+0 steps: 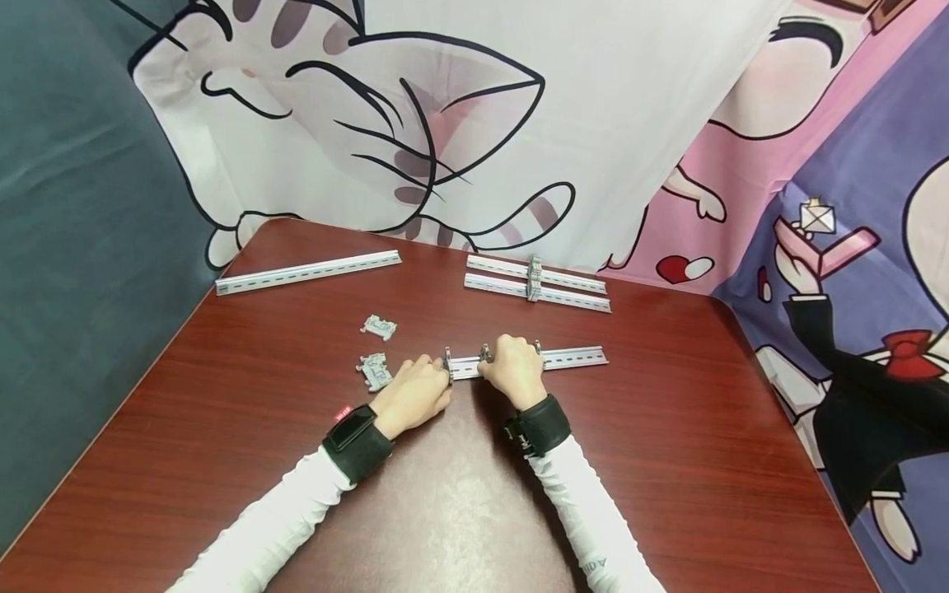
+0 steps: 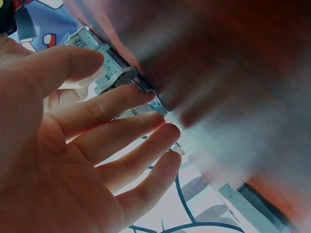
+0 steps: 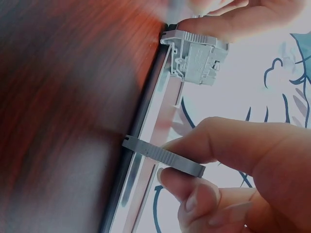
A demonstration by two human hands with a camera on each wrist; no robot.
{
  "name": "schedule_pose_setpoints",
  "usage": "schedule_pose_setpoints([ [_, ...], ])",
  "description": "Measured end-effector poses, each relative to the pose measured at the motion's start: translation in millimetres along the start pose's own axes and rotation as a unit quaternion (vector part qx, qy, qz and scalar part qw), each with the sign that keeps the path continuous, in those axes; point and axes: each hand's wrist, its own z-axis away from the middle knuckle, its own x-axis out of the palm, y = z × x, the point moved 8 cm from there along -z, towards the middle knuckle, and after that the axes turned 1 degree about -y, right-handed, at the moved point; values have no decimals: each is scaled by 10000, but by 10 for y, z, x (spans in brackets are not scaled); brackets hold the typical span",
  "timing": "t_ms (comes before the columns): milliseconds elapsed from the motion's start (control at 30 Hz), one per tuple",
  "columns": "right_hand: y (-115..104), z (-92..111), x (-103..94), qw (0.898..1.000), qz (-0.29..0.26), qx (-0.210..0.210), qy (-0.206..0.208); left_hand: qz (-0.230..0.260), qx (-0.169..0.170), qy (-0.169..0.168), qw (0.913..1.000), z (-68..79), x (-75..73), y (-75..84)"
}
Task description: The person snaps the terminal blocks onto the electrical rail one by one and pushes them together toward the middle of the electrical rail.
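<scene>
Basically, the person's R hand (image 1: 513, 371) pinches a thin grey module (image 3: 165, 158) btwn thumb & fingertips, no gap left; it appears to sit across the slotted metal rail (image 1: 574, 357), toward the 9 o'clock end. L hand (image 1: 415, 395), at approx. 8 o'clock from it, has fingers fairly straight, thumb spread, by the end module (image 3: 197, 58); can't tell if it's pressing. Two loose modules (image 1: 376, 372) lie at 9 & 10 o'clock from the rail. Module's prob. light, stiff plastic, not v. slippery w/ that ribbed edge; small clips might snap. Best hold: both flat faces, away from the rail side.
</scene>
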Motion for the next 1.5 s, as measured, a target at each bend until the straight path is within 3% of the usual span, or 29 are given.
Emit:
schedule_pose_setpoints([
  [1500,564,-86,-221,9973,-253,683,19,51,-18,-41,10000,-2,24,-8],
])
